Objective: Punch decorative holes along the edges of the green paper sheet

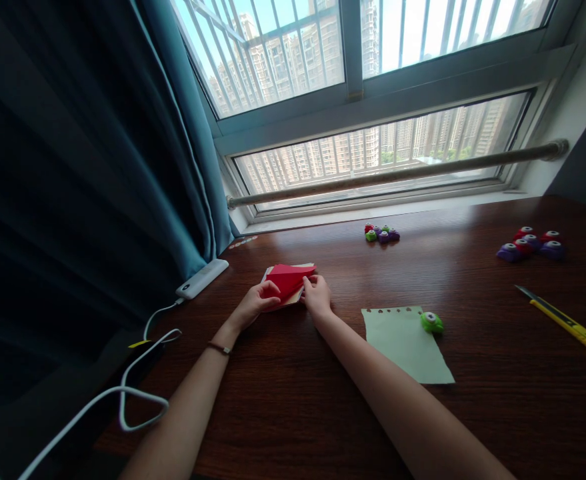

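Both hands are at a red sheet of paper (287, 279) that lies over a stack of lighter paper (297, 298) on the dark wooden desk. My left hand (257, 301) has its fingers curled over the red paper's left lower edge. At the right edge, my right hand (317, 293) pinches the red paper between thumb and fingers. Right of my forearm lies a pale green sheet (403, 343) with a row of punched holes along its torn top. A green craft punch (431, 323) sits on that sheet's upper right corner.
Small red, green and purple punches (383, 233) stand near the window, and several more (533, 245) at the far right. A yellow utility knife (567, 323) lies with its blade out. The white power strip (203, 279) and its cable (127, 387) are at the left, by the curtain (193, 167).
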`<state>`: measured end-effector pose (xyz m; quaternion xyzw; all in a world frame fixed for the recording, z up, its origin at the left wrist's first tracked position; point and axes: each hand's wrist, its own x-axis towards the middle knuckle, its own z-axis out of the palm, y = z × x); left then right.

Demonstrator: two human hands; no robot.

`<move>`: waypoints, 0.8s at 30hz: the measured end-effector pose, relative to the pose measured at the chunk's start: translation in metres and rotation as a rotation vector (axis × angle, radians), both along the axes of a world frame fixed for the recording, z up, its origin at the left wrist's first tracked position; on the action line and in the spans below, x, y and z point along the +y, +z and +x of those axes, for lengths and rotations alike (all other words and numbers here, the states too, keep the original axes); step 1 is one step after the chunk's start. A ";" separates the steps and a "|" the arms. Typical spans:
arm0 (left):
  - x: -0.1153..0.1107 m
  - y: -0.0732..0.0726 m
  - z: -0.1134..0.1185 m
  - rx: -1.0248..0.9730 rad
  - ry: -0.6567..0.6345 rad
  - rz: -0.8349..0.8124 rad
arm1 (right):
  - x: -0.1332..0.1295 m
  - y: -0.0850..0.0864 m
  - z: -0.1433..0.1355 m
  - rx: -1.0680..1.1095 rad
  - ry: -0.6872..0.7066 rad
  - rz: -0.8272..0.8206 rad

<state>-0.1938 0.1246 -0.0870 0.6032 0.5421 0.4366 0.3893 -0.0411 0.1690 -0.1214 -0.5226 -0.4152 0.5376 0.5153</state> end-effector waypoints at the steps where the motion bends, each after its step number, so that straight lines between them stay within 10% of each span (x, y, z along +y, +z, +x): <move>1: 0.000 0.002 0.000 0.016 0.001 0.018 | -0.002 0.002 0.001 -0.026 -0.016 0.009; 8: -0.010 0.016 0.013 0.122 0.205 0.280 | -0.023 0.028 0.011 -0.192 -0.084 0.161; 15: -0.027 0.025 0.050 0.472 -0.277 0.429 | -0.011 0.042 0.022 -0.081 -0.076 0.214; 24: -0.010 0.009 0.020 1.088 -0.165 0.427 | 0.032 0.047 0.066 0.127 -0.487 0.094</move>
